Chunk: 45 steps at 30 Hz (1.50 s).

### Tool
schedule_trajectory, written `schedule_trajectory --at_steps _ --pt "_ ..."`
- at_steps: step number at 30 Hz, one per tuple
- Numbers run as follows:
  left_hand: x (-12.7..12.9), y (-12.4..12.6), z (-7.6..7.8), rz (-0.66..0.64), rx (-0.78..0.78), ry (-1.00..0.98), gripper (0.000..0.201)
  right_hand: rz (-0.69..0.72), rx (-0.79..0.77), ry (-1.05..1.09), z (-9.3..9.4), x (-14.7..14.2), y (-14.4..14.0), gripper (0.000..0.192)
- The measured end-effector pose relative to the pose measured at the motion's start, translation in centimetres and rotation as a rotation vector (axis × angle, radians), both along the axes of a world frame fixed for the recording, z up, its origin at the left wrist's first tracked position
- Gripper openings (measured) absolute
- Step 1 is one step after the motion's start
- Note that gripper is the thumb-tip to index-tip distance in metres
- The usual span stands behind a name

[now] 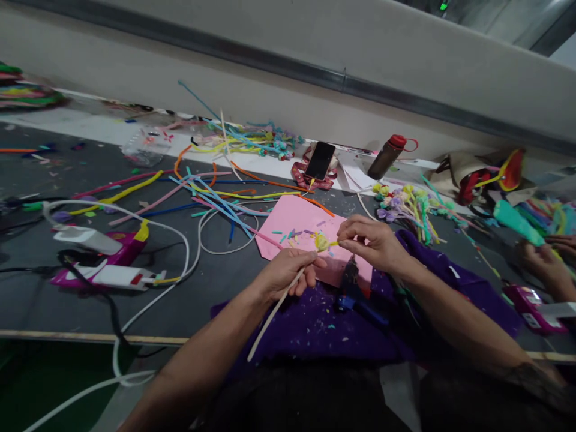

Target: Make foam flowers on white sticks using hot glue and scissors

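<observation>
My left hand (292,273) is closed around the pale stem (272,318) of a small pipe-cleaner flower. Its yellow head (322,242) sticks out beyond my fingertips, over a pink sheet (281,219). From the right, my right hand (371,240) pinches a short yellow pipe-cleaner piece (333,243) that reaches to the flower head. Whether the piece is fixed to the flower I cannot tell. Below my right hand lies a blue glue gun (360,300), its dark nozzle toward the sheet. Small coloured clippings (294,233) are scattered on the pink sheet.
Loose pipe cleaners (216,201) and white cables (186,240) spread to the left, beside a magenta power strip (121,252). Behind are a phone (321,161), a bottle (386,157) and finished flowers (411,207). A purple cloth (310,330) covers the front edge. Another person's hand (542,264) is at right.
</observation>
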<state>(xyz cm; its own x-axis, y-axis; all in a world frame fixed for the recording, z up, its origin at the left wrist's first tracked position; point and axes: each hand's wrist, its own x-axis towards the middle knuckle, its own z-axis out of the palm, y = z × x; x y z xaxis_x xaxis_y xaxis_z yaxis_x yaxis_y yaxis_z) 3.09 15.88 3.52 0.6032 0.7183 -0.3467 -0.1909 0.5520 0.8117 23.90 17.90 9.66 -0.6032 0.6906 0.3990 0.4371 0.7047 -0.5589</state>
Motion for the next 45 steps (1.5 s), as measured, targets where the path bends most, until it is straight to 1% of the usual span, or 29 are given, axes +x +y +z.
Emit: schedule_trajectory --at_steps 3,5,8,12,14,16,23,28,31,35,38,42,45 --pt "0.2 -0.1 0.1 0.024 -0.035 -0.052 0.027 0.006 -0.008 0.001 -0.5 -0.4 -0.5 0.007" --pt "0.4 -0.3 0.2 0.041 -0.047 -0.05 0.028 0.011 0.027 -0.005 -1.0 -0.9 -0.8 0.008" --pt "0.7 -0.4 0.2 0.057 -0.069 -0.039 0.029 0.009 0.143 -0.029 -1.7 -1.8 -1.1 0.01" --pt "0.8 -0.3 0.0 0.088 -0.075 -0.039 0.03 -0.031 0.319 -0.134 -2.4 -2.4 -1.0 0.011" --pt "0.7 -0.3 -0.1 0.095 -0.076 -0.052 0.031 -0.048 0.383 -0.187 -2.5 -2.5 -0.9 0.011" --pt "0.7 -0.2 -0.1 0.098 -0.081 -0.063 0.031 -0.049 0.413 -0.229 -2.4 -2.5 -0.9 0.012" --pt "0.7 -0.3 0.2 0.129 -0.062 -0.048 0.032 -0.033 0.373 -0.33 -2.0 -2.6 -1.1 0.017" --pt "0.8 -0.3 0.0 0.111 -0.033 -0.029 0.027 -0.003 0.335 -0.339 -2.2 -2.5 -0.9 0.016" --pt "0.8 -0.3 -0.2 0.11 -0.028 -0.005 0.026 -0.002 0.329 -0.309 -2.6 -2.4 -0.8 0.013" --pt "0.8 -0.4 0.0 0.1 -0.023 0.009 0.027 -0.037 0.336 -0.2 -3.0 -2.2 -0.7 0.009" --pt "0.9 -0.5 0.2 0.096 -0.014 0.022 0.026 -0.033 0.303 -0.134 -3.1 -2.4 -0.6 0.009" --pt "0.8 -0.4 0.2 0.106 -0.035 0.019 0.025 -0.019 0.256 -0.075 -2.6 -2.2 -0.3 0.011" --pt "0.6 -0.2 0.1 0.147 -0.048 -0.019 0.027 -0.052 0.214 -0.077 -1.9 -0.7 -0.9 0.01"
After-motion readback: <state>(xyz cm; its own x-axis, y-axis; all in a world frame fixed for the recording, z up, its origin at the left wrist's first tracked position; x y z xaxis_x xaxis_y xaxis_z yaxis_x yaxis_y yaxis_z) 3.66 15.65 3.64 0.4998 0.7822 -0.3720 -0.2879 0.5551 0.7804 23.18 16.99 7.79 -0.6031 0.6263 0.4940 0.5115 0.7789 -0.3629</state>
